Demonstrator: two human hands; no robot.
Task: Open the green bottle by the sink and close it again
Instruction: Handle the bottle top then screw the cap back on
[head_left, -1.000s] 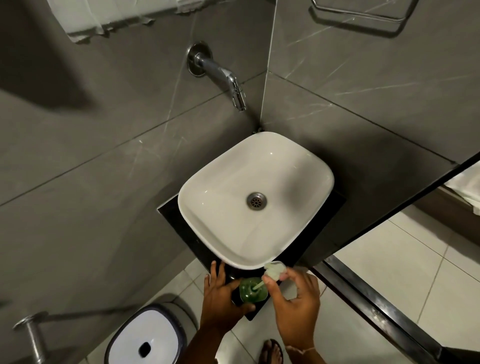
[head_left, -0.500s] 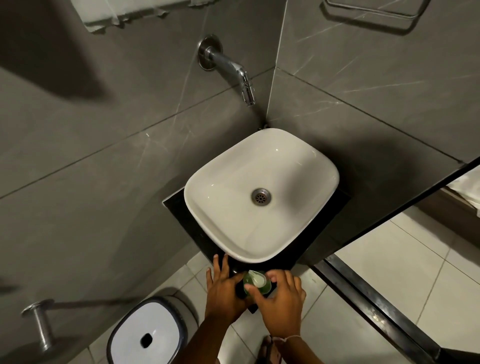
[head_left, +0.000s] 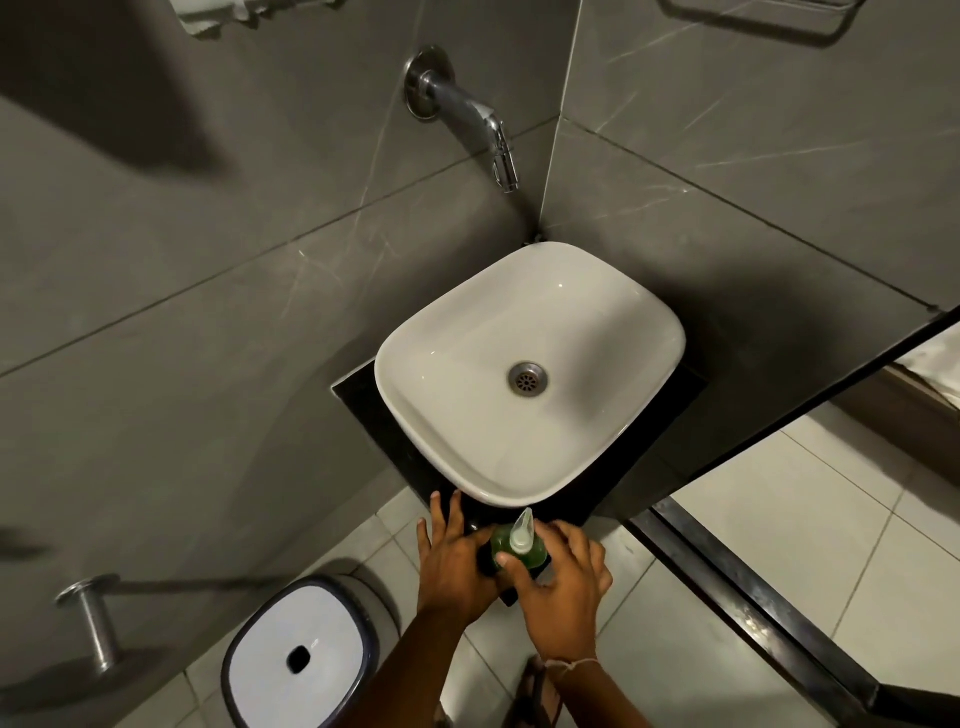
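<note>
Hands are meeting at the near corner of a black counter (head_left: 363, 410), seen from the head camera looking steeply down. Standing upright on that corner, just in front of the white basin (head_left: 457, 374), is the green bottle (head_left: 503, 541), its pale pump top (head_left: 520, 535) seated on the neck with the nozzle pointing toward the basin. The left hand (head_left: 457, 566) is wrapping the bottle's left side, fingers stretching forward onto the counter edge, steadying the body. The right hand (head_left: 563, 592) is curling around the right side, thumb pressing at the front just below the pump collar and fingers bending behind it, so both hands are gripping the bottle. A thin string band is sitting on the right wrist. Behind the basin, a chrome wall tap (head_left: 467, 117) is jutting from grey marbled tiles. Down on the pale floor tiles, left of the arms, a white-lidded bin (head_left: 293, 654) is standing, and a sandalled foot (head_left: 535, 696) is showing between the forearms.
</note>
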